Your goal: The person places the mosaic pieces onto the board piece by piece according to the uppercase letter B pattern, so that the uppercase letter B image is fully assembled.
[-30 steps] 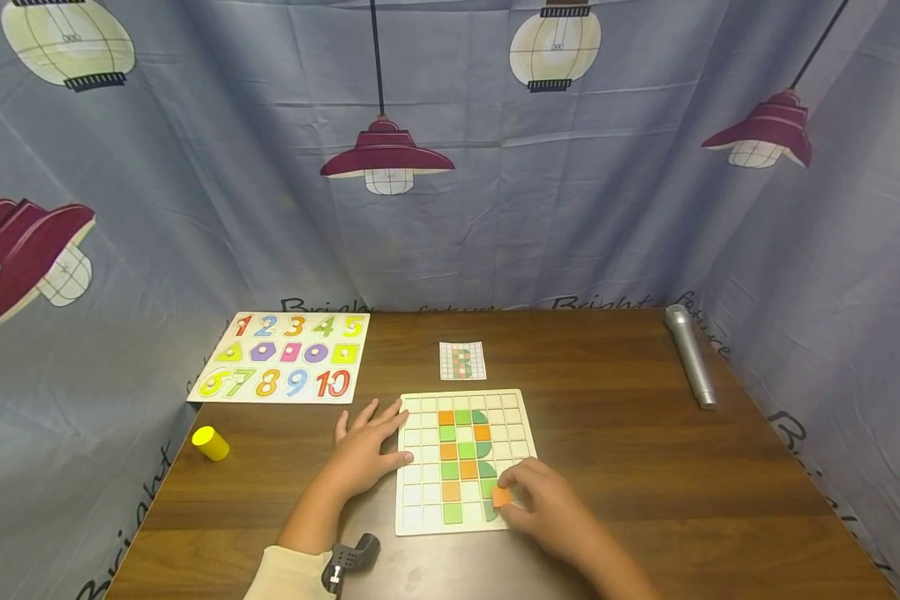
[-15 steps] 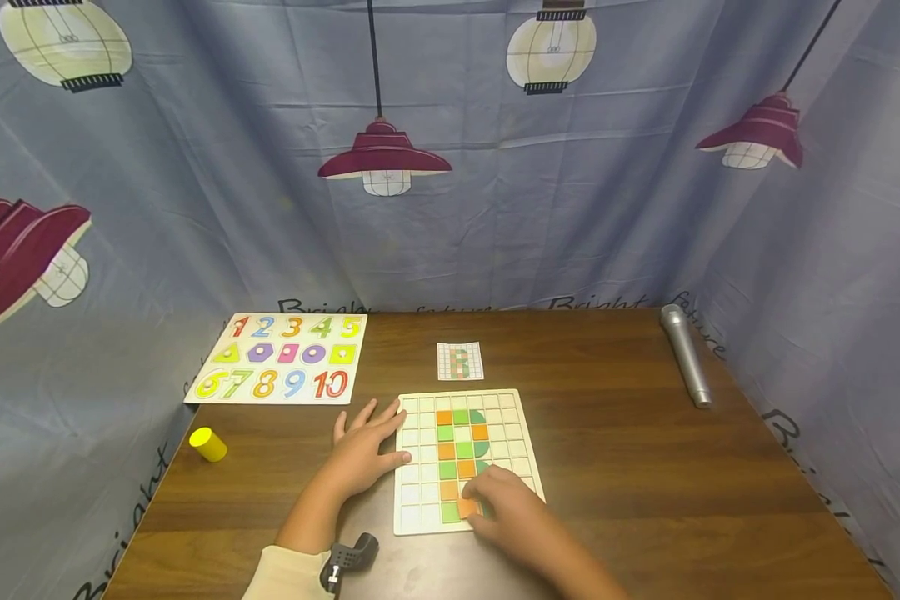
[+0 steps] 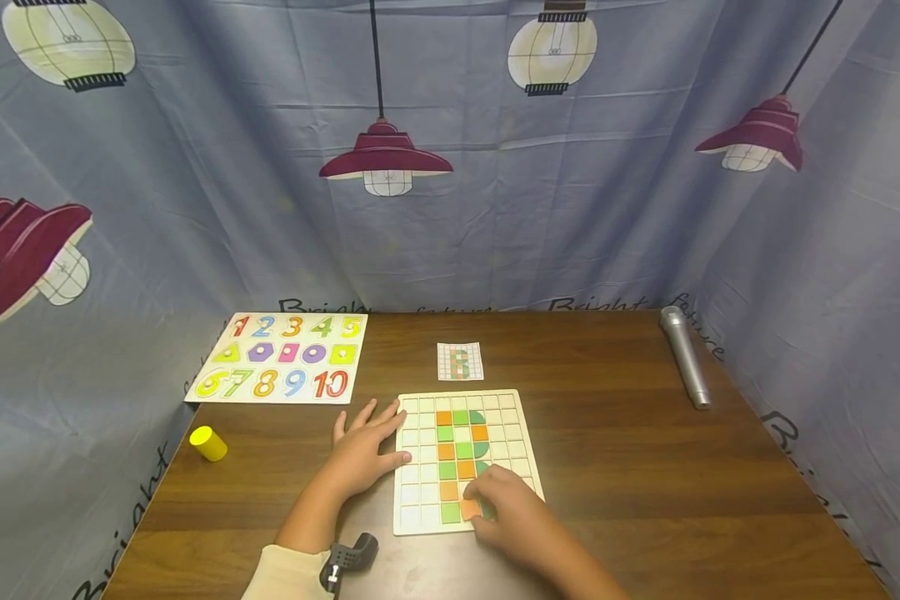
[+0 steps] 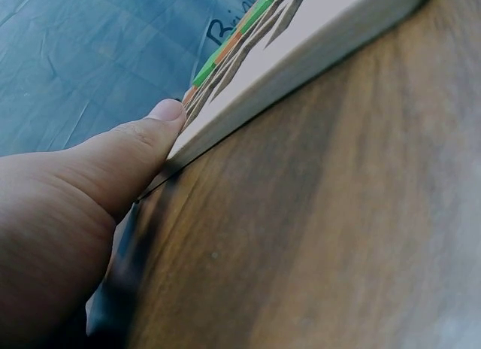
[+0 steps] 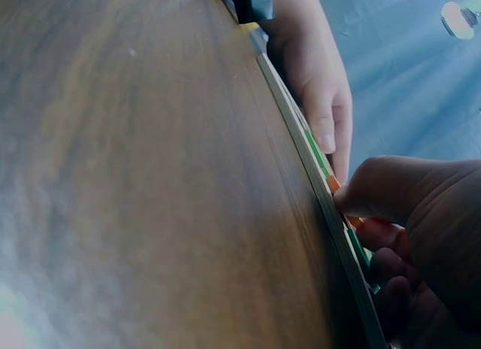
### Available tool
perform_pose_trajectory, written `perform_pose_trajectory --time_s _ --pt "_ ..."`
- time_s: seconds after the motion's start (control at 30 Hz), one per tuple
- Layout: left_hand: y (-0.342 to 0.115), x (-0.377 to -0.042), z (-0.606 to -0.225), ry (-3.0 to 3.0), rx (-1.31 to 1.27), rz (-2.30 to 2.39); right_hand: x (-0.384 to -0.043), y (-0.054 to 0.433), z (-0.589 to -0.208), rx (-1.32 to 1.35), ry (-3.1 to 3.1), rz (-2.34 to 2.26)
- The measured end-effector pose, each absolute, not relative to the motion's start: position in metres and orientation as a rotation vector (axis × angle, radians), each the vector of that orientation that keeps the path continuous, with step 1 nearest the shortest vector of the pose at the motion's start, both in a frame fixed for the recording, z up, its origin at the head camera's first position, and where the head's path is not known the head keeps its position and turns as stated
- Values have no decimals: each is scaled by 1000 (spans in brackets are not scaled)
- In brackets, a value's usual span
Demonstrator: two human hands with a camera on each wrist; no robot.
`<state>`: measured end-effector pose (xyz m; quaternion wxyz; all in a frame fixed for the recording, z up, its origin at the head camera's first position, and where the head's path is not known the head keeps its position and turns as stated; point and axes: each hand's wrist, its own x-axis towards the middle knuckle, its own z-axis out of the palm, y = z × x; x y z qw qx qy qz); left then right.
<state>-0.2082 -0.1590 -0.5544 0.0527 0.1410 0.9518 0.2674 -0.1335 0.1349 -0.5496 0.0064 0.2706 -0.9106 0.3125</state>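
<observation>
A pale wooden grid board [image 3: 420, 496] lies on the table, with green, orange and dark green tiles forming a letter-like pattern in its middle. My right hand [image 3: 512, 510] pinches an orange square tile [image 3: 469, 509] between thumb and fingers at the pattern's bottom row, just right of a light green tile [image 3: 451, 512]. In the right wrist view the thumb presses on that orange tile [image 5: 334, 185] at the board's near edge. With fingers spread, my left hand [image 3: 363, 454] rests on the board's left edge; its thumb [image 4: 143, 138] lies over the rim in the left wrist view.
Behind the board lies a small pattern card [image 3: 461, 362]. A number and shape puzzle [image 3: 281, 358] sits at the back left, with a yellow cylinder [image 3: 208, 444] in front of it. A silver microphone [image 3: 686, 358] lies at the far right of the table.
My right hand has carried the orange tile left from the board's right side to the bottom row, where it has shifted only slightly since. My left hand has stayed in place.
</observation>
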Motion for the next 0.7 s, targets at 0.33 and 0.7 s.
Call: perform_pose_trajectory --time_s 0.33,0.7 --pt "-159 -207 -553 2895 434 830 -133 135 -551 855 -2775 959" --pt "-160 -207 -554 2892 429 838 -132 133 -549 813 -2792 989"
